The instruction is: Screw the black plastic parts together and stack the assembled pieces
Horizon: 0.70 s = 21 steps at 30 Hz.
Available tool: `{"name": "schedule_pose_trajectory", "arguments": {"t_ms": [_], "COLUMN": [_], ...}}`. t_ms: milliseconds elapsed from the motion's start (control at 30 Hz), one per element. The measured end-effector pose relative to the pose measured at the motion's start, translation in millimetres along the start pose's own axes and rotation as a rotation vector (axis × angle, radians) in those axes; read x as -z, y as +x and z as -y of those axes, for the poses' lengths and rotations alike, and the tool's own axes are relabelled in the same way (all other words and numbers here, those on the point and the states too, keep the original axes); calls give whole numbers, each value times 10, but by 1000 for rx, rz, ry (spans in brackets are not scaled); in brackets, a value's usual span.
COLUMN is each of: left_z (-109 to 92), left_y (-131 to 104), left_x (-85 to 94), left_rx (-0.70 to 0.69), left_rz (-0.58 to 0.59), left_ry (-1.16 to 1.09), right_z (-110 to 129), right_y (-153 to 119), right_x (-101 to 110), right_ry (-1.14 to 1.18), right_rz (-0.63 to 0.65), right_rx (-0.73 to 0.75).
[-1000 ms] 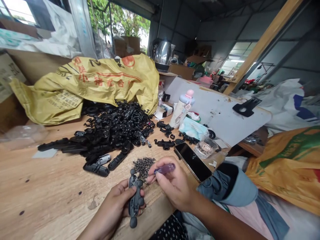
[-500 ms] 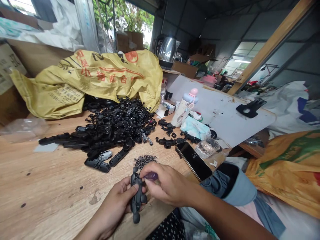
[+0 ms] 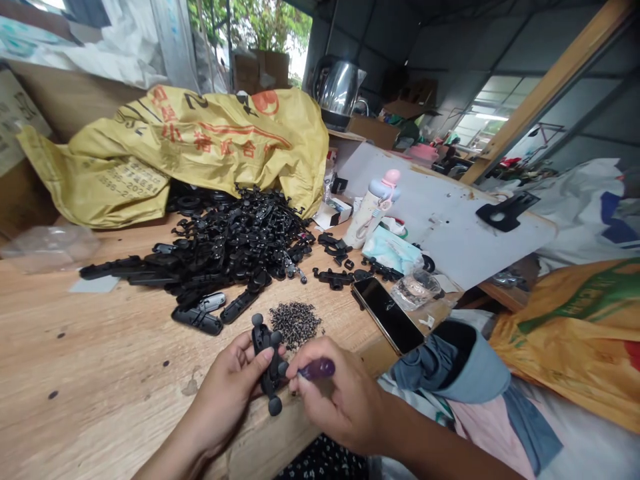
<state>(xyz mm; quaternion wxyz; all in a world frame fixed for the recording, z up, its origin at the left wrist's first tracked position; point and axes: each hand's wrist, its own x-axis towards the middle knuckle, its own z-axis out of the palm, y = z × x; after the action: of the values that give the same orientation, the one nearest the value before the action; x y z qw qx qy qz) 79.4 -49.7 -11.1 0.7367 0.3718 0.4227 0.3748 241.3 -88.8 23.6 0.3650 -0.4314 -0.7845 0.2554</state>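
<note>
Surface (image 3: 125,353): wood, holding a heap of black parts (image 3: 225,250) and a pile of screws (image 3: 295,321).
Room: grey walls (image 3: 460,53), window (image 3: 265,27) showing trees.
Containers: yellow sack (image 3: 225,150) behind the heap; clear tub (image 3: 415,291) near the phone (image 3: 387,313), contents unclear.
Left hand (image 3: 237,373): clamped on a dark bracket (image 3: 273,381) with 4 knobs, near the surface's front edge.
Right hand (image 3: 345,397): closed round a purple handle (image 3: 321,369), beside the bracket.

Grey panelled wall (image 3: 457,50), wooden table (image 3: 105,367)

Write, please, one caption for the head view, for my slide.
Left hand holding a dark part, right hand a purple tool, near piled screws.
</note>
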Motion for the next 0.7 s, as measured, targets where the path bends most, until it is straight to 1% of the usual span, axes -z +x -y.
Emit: {"name": "schedule_pose_trajectory", "arguments": {"t_ms": [100, 133, 167, 200, 300, 333, 367, 400, 467, 567, 633, 700], "left_z": [58, 69, 70, 64, 15, -1, -14, -23, -27, -25, -40, -89], "left_y": [36, 43, 45, 43, 25, 20, 18, 18, 26, 31, -1, -82], "left_x": [29, 32, 32, 29, 21, 24, 31, 41, 62, 56, 23, 10], "left_rx": [-107, -111, -92, -59, 42, 64, 80, 98, 134, 139, 126, 110], "left_rz": [-57, -72, -83, -93, -107, -104, -99, -91, -76, -45, -25, -13], "left_ry": [104, 110, 96, 68, -51, -84, -112, -136, -179, -202, -166, -124], "right_z": [29, 48, 69, 87, 63, 11, -65, -162, -393, -702, -820, -868], "right_y": [-24, -34, -48, -67, -168, -213, -258, -302, -376, -439, -455, -462], "right_x": [-113, -136, -144, -138, -52, -18, 11, 31, 41, 2, -35, -71], "right_ry": [-173, -196, -185, -141, 59, 74, 41, -38, -231, -360, -385, -403], "right_rz": [41, 48, 27, -35, -375, -470, -529, -556, -532, -428, -350, -272], "right_rx": [202, 255, 289, 298, 247, 214, 173, 125, 12, -74, -115, -149]}}
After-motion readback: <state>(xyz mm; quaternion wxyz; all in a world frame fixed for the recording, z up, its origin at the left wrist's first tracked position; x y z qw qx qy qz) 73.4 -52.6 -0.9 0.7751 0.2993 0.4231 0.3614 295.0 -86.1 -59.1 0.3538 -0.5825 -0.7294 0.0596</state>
